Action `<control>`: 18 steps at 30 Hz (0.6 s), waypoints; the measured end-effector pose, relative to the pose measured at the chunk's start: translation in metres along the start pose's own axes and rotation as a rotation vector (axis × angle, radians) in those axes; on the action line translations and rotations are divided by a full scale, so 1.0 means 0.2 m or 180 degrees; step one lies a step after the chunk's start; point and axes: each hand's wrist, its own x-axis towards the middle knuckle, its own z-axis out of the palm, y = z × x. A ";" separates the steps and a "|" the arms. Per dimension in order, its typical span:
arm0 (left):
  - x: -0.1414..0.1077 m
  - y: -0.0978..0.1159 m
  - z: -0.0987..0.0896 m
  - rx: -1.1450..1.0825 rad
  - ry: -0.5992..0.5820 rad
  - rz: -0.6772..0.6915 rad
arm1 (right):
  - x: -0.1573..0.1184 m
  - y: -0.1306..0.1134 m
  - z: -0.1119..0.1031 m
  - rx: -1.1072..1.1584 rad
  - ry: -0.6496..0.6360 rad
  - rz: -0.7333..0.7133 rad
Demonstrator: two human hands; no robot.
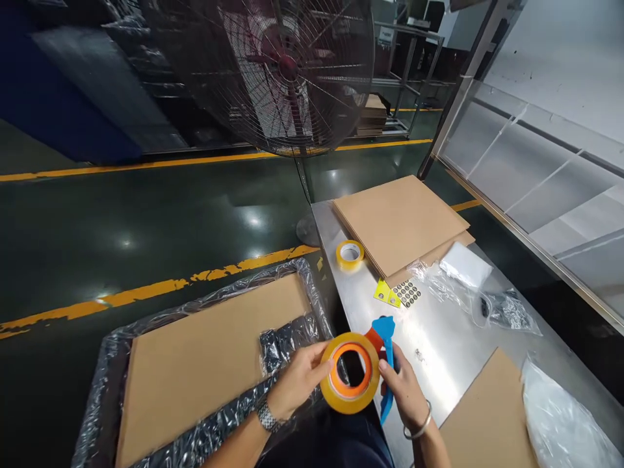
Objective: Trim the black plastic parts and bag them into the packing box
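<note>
Low in the head view, a roll of clear yellowish packing tape (331, 388) with an orange core sits on a blue and orange tape dispenser (385, 327). My left hand (305, 376) grips the roll at its left edge, thumb on its face. Wrapped around the dispenser's blue handle is my right hand (402, 382), with the fingers partly hidden behind it. Both hands hold the tool over the near edge of the metal table (363, 300). A second tape roll (350, 255) lies flat on the table beyond them.
Stacked cardboard sheets (402, 221) lie at the table's far end, near stickers (407, 294) and clear plastic bags (448, 283). Another cardboard piece (492, 416) is at right front. Left stands a plastic-wrapped frame (92, 390) holding cardboard (205, 351). A large fan (287, 68) stands behind.
</note>
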 end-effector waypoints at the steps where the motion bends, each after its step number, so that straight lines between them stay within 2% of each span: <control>1: 0.01 0.01 -0.01 0.0029 -0.0059 0.0025 | 0.00 0.00 -0.01 -0.0349 -0.0082 -0.0095; 4: 0.02 0.03 -0.03 0.0385 0.0000 0.0093 | 0.01 0.01 -0.02 -0.0940 -0.0122 -0.0283; 6: 0.04 0.04 -0.06 0.0814 0.0227 0.0090 | 0.02 0.03 -0.02 -0.1011 0.0040 -0.0537; 8: 0.06 0.07 -0.09 0.1199 0.0331 0.0062 | 0.03 0.05 -0.01 -0.0880 -0.0074 -0.0726; 10: 0.08 0.09 -0.11 0.1406 0.0168 0.0072 | 0.05 0.08 -0.01 -0.0691 -0.0231 -0.0790; 11: 0.10 0.10 -0.11 0.1457 0.0077 0.0092 | 0.06 0.10 -0.01 -0.0624 -0.0164 -0.0825; 13: 0.13 0.08 -0.09 0.1505 0.0055 0.0121 | 0.09 0.14 0.01 -0.0467 0.0365 -0.0943; 15: 0.16 0.05 -0.07 0.1465 0.0225 0.0115 | 0.14 0.19 0.03 -0.0211 0.0886 -0.0960; 18: 0.20 0.00 -0.05 0.1054 0.0407 0.0111 | 0.19 0.26 0.02 -0.0222 0.1074 -0.0987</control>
